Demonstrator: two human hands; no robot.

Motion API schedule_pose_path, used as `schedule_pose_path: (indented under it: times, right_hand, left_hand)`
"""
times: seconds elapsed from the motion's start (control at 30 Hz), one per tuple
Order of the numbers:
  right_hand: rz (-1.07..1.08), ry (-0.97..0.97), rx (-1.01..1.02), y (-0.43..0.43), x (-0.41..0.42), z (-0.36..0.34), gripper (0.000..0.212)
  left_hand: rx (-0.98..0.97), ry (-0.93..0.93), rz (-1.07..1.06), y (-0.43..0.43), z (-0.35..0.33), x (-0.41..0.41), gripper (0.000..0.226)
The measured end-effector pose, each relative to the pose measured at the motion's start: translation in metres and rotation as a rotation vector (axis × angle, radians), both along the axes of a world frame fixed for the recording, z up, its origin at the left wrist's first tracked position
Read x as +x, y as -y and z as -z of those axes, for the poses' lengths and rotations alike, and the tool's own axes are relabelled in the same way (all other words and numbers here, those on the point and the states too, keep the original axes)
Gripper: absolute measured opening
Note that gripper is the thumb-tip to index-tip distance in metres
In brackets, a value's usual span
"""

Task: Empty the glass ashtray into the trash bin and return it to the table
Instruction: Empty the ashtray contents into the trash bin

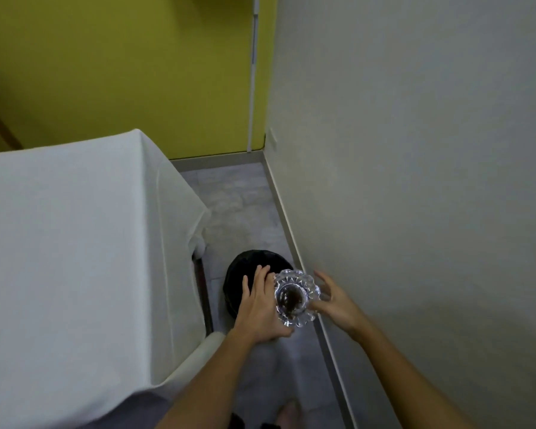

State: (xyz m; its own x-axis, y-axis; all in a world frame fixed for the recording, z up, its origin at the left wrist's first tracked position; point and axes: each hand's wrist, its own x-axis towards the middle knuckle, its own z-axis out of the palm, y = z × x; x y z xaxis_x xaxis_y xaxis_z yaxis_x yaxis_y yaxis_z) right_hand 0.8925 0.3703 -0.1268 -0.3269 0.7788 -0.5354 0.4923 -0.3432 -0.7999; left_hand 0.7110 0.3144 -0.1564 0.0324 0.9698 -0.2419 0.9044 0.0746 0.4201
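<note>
A cut-glass ashtray (pixel 296 297) with dark ash in its bowl is held in the air between both hands. My left hand (pixel 259 306) presses its left side with fingers stretched forward. My right hand (pixel 334 300) grips its right rim with thumb and fingers. Just beyond and below the ashtray stands a black trash bin (pixel 245 269) on the floor, partly hidden by my left hand. The table (pixel 75 243), covered by a white cloth, fills the left side.
A pale wall (pixel 415 181) runs close along the right with a grey skirting board. A yellow-green wall (pixel 121 72) closes the far end. The grey tiled floor (pixel 239 205) forms a narrow passage between table and wall. My foot shows at the bottom.
</note>
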Motion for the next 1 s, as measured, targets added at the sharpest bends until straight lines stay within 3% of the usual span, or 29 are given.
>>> schedule_pose_path:
  times: [0.1,0.27,0.6,0.77,1.0]
  right_hand:
    - [0.097,-0.077,-0.069,-0.016,-0.005,0.026,0.05]
    - [0.167,-0.156,-0.15,-0.04,-0.01,0.093,0.035]
    - [0.086,-0.117,-0.107,-0.092,-0.025,0.284,0.027]
    - [-0.065,-0.038,-0.12,-0.115,-0.039,0.343,0.019]
    - [-0.082,0.02,0.11,-0.129,-0.056,0.388,0.019]
  left_hand:
    - [0.017,-0.001,-0.022,-0.011,0.025,0.001,0.122]
    - [0.078,0.022,-0.068,-0.033,0.093,0.001,0.124]
    - [0.162,0.05,-0.131,-0.068,0.284,-0.003,0.124]
    - [0.147,0.038,-0.171,-0.076,0.354,-0.013,0.122]
    - [0.07,-0.161,-0.279,-0.068,0.399,-0.027,0.119]
